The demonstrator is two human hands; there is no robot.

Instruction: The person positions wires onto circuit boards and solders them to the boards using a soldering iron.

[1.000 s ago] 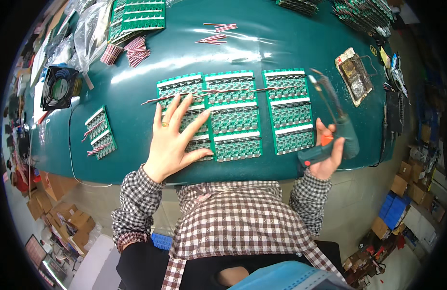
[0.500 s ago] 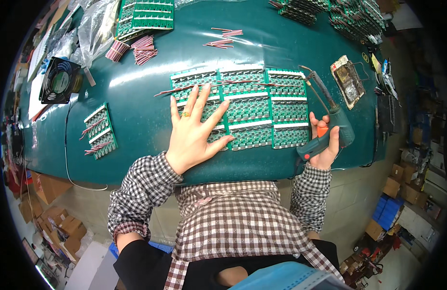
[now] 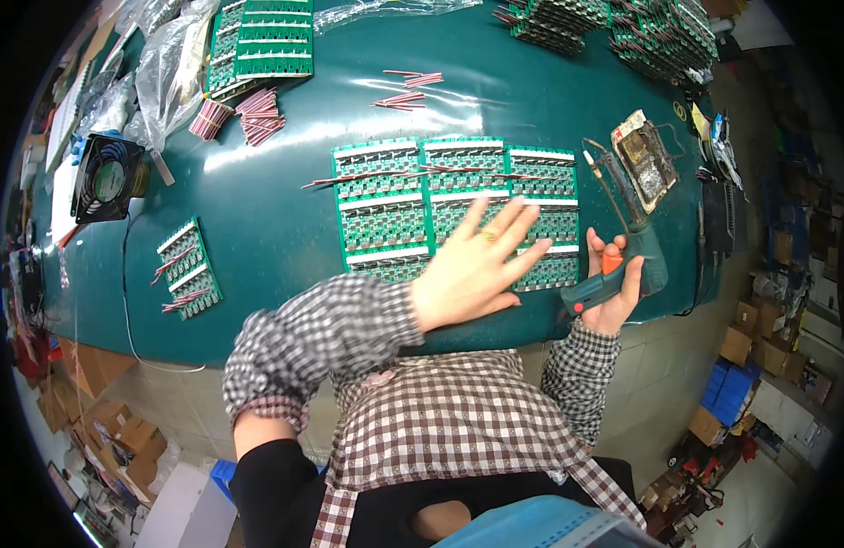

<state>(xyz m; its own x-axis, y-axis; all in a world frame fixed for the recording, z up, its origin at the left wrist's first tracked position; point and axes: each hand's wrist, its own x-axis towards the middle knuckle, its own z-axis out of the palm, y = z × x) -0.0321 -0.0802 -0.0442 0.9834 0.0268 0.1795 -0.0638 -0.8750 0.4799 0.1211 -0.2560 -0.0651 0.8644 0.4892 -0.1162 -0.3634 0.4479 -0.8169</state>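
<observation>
Tabletop [image 3: 285, 247], centre: circuit boards [image 3: 383, 222], three panels side by side; lead wires [image 3: 363, 179] lying across their far rows. Left grip [image 3: 477, 267]: over the middle and right panels. Right grip [image 3: 612, 310]: around soldering gun [image 3: 653, 260], right of the panels. Tray [image 3: 645, 163]: right of the gun's tip. Left side: separate board panel [image 3: 192, 272], wires [image 3: 186, 299] on it; fan [image 3: 110, 178] behind, farther left. Far left: board stack [image 3: 276, 41], wire bundles [image 3: 260, 117] before it. Far right: board stacks [image 3: 664, 41].
</observation>
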